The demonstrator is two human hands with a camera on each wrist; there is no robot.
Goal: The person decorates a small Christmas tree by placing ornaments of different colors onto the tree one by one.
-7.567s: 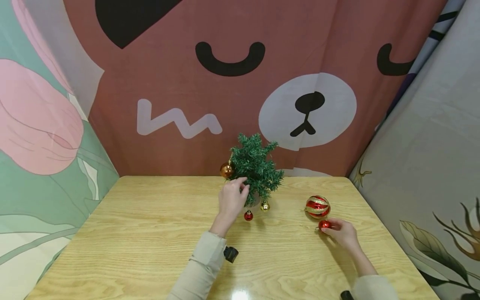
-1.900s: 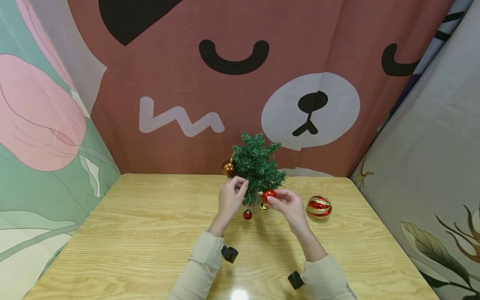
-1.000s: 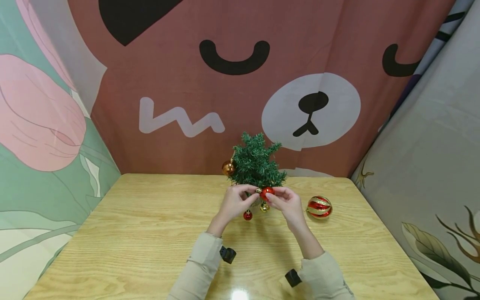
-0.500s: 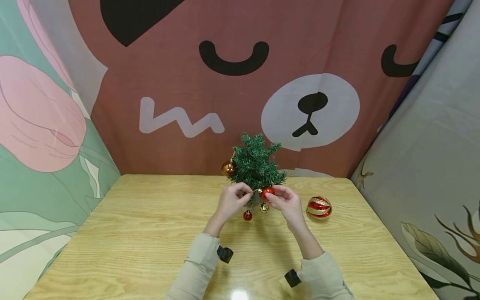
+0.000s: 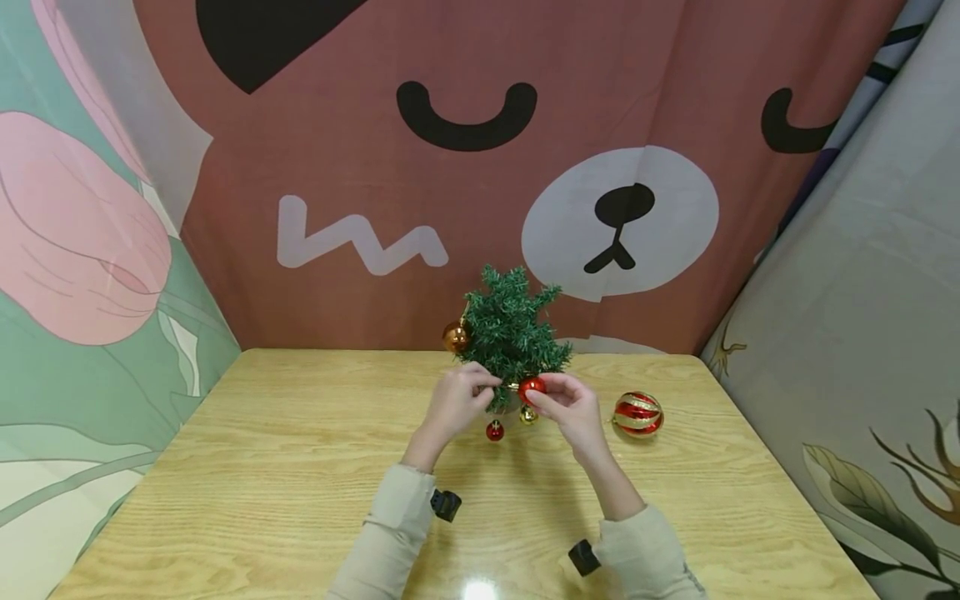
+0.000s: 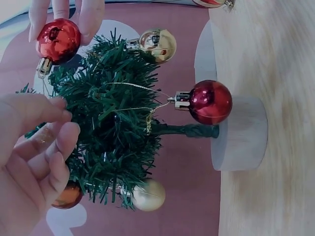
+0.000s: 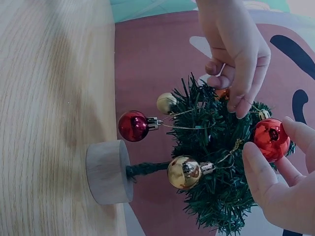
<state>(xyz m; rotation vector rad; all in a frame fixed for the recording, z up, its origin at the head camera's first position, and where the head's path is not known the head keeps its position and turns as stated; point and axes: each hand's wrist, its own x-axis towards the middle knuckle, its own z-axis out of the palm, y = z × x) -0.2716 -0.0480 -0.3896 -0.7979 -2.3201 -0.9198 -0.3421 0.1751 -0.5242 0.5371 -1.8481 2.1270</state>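
My right hand (image 5: 577, 410) holds a shiny red Christmas bauble (image 7: 271, 139) between thumb and fingertips in front of a small green artificial tree (image 5: 510, 321). The bauble's gold cap points toward my left hand (image 5: 457, 406). My left hand pinches the gold hanging string (image 7: 254, 108) of that bauble, thumb and forefinger together, close to the branches. Below the hands, a darker red bauble (image 6: 210, 102) and a shiny gold bauble (image 7: 184, 172) hang from the tree. An amber bauble (image 5: 455, 337) hangs at its left, and a pale matte gold one (image 6: 148, 194) shows in the wrist views.
A large red ball with gold stripes (image 5: 638, 414) lies on the wooden table (image 5: 300, 467), right of the tree. The tree stands on a round pale base (image 6: 241, 132). A printed curtain (image 5: 337, 317) hangs behind the table.
My right hand has lifted the red bauble from the table's right and brought it to the tree. My left hand has come to its cap, then drawn slightly left along the string.
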